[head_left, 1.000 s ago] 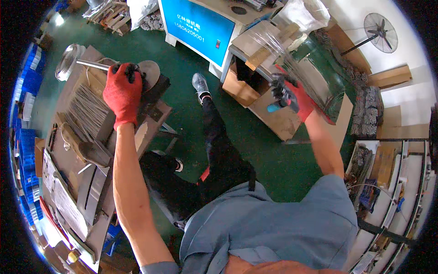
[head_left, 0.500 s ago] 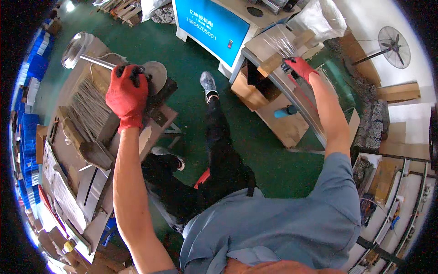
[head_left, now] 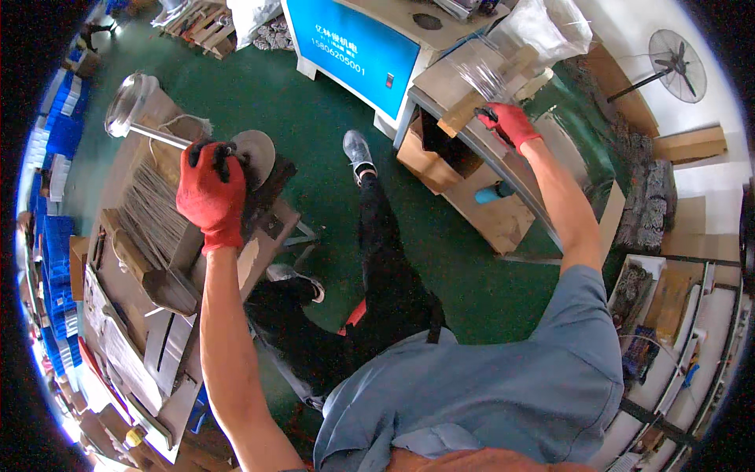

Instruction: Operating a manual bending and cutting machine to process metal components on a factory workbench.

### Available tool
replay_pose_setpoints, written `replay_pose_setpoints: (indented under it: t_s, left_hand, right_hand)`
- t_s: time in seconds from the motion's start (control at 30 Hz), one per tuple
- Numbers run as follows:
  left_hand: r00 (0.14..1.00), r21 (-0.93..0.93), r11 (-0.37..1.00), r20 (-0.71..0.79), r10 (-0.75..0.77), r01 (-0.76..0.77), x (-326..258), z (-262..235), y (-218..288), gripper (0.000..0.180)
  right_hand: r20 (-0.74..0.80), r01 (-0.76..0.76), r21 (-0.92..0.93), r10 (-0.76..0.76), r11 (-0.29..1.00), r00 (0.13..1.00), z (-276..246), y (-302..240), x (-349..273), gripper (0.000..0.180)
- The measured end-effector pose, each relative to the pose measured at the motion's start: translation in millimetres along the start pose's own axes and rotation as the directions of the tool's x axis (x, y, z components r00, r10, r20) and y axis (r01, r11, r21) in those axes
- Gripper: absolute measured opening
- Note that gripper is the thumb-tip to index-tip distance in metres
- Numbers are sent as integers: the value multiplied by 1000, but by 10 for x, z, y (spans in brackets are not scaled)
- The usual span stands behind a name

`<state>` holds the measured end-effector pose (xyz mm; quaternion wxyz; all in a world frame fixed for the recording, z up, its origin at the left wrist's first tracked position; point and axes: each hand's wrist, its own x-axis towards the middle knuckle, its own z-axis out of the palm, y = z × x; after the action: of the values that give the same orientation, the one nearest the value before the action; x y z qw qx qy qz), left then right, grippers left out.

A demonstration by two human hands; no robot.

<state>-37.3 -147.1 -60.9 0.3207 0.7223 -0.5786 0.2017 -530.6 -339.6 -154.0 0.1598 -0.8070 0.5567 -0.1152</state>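
Note:
My left hand, in a red glove with black fingertips, is closed around a metal rod over the left bench. A ring-shaped clear roll stands at the rod's far end, and a flat round metal disc is just right of the hand. My right hand, gloved alike, reaches over the right table with its fingers curled together. Whatever its fingers hold, if anything, is too dark to make out. Beside it lie strips of clear film and a piece of brown cardboard.
A bundle of thin rods lies in a trough on the left bench. Under the right table are an open cardboard box and a blue cup. A white cabinet with a blue panel stands ahead; a fan is at right.
The view has shifted slightly. My right hand has drawn its fingers closer together near the film and cardboard. My left hand stays at the rod.

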Motion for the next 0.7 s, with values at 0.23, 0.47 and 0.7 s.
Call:
replay_pose_setpoints:
  t_s: [0.23, 0.47, 0.7]
  left_hand:
    - [1000, 27, 999, 21, -18, 17, 14, -12, 25, 17]
    - [1000, -19, 1000, -18, 15, -16, -16, 6, 12, 16]
    - [999, -56, 998, -32, 32, -34, -5, 22, -7, 16]
  right_hand:
    - [-52, 403, -380, -454, 833, 889, -9, 58, 66, 51]
    - [-20, 475, -628, -622, 617, 783, -43, -101, 139, 77]
    - [-226, 110, -663, -338, 741, 914, -128, 249, 474, 122]
